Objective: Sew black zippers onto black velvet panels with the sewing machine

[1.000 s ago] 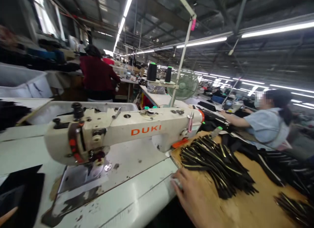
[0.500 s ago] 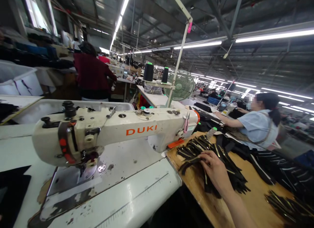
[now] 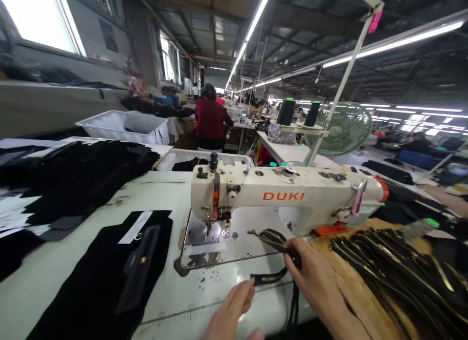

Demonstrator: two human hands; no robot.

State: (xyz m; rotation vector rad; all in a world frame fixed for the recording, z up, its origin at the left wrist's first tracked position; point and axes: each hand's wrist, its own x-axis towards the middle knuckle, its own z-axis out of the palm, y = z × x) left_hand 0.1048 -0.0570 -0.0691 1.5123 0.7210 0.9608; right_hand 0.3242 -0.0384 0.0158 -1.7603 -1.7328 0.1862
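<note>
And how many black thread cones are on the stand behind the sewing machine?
2. The left cone stands on the thread stand; the right cone stands beside it, nearer the green fan. No others seem hidden there.

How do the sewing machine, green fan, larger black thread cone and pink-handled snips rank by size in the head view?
1. Sewing machine
2. Green fan
3. Larger black thread cone and pink-handled snips: too close to rank

The head camera looks forward and down from near the sewing machine (image 3: 285,188).
</note>
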